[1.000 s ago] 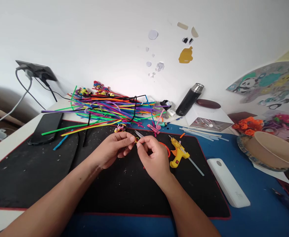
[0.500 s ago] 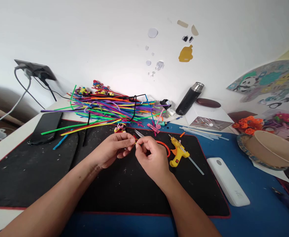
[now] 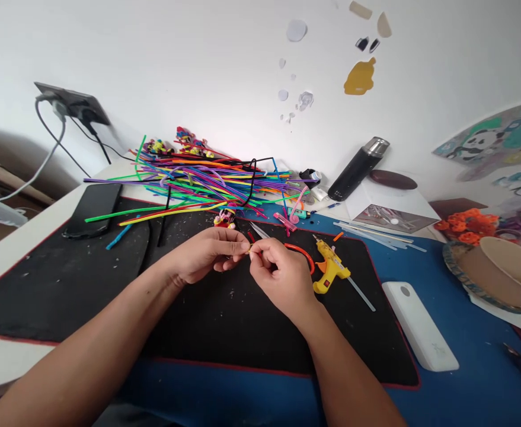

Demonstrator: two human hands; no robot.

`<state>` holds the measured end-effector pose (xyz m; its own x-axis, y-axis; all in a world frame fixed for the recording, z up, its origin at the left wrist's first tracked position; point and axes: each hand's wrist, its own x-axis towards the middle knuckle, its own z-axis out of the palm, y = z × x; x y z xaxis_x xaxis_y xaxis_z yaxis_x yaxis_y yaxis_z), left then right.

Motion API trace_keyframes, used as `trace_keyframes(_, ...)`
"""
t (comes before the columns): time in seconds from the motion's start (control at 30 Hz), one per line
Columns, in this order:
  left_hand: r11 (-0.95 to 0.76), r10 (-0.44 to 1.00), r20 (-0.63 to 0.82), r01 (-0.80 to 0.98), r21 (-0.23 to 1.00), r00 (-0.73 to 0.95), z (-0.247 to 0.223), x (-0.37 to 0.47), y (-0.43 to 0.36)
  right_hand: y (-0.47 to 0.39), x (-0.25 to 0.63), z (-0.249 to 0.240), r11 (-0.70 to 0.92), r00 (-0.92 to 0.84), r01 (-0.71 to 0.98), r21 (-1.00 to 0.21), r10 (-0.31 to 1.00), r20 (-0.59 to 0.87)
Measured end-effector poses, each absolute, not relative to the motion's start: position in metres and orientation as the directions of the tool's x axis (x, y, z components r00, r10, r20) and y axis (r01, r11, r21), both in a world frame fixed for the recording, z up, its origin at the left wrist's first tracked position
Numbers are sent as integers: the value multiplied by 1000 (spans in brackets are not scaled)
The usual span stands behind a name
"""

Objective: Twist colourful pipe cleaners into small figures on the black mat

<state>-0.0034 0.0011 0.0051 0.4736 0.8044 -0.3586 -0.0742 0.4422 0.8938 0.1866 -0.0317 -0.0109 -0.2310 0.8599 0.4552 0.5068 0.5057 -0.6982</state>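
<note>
My left hand [image 3: 209, 252] is closed in a pinch above the black mat, its thumb and forefinger on a short yellow bit of pipe cleaner [image 3: 250, 249]. My right hand [image 3: 284, 276] pinches the same bit from the other side, fingertips almost touching those of the left. Most of the piece is hidden by the fingers. Just beyond them lie scissors [image 3: 260, 230] with orange handles, partly covered by my right hand. A small pink, red and yellow figure [image 3: 225, 218] stands behind my left hand. Right of my right hand rests a yellow glue gun [image 3: 331, 267] with a glue stick in it.
A heap of colourful pipe cleaners [image 3: 207, 178] lies along the wall, with a phone [image 3: 92, 209] at its left. On the right are a black flask [image 3: 358, 169], loose glue sticks [image 3: 376, 234], a white power bank [image 3: 420, 326] and a bowl [image 3: 460, 273].
The camera's view has shifted, so the scene sits further right and mostly higher. Both hands keep their pinch on the yellow piece, with only slight finger movement.
</note>
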Motion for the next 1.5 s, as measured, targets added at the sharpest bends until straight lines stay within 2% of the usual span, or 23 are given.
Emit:
trace_keyframes(0.1,440,804,-352,-83,894,480,4,-4,1,-31,187,-12,501,-229,515,-696,862,451)
trace_keyframes(0.2,437,818,-342,-115,892,463,4,-3,0,-32,187,-11,455,-201,473,-754,889,411)
trace_keyframes(0.4,369,866,-270,-173,913,422,6,1,-2,-33,188,-5,292,-114,278,-915,956,270)
trace_keyframes(0.57,312,883,-238,-128,941,404,7,3,-4,-27,191,-4,111,-83,88,-990,991,104)
trace_keyframes(0.7,291,879,-237,-72,954,414,5,3,-4,-25,191,-6,48,-129,6,-999,991,47)
trace_keyframes(1.0,267,893,-218,-75,961,395,2,3,-3,-25,192,-9,6,-168,-5,-1000,986,6)
trace_keyframes(1.1,218,913,-167,-100,971,371,3,3,-4,-24,191,-7,-29,-143,-43,-999,990,-23)
trace_keyframes(1.2,71,957,-40,-98,993,286,4,5,-6,-24,190,-6,-53,-108,-98,-994,993,-42)
trace_keyframes(1.33,-126,964,116,28,992,238,5,9,-11,-23,189,-7,-44,-78,-103,-994,996,-36)
trace_keyframes(1.5,-230,951,157,268,936,268,2,11,-14,-24,188,-8,-11,-72,-38,-999,997,-8)
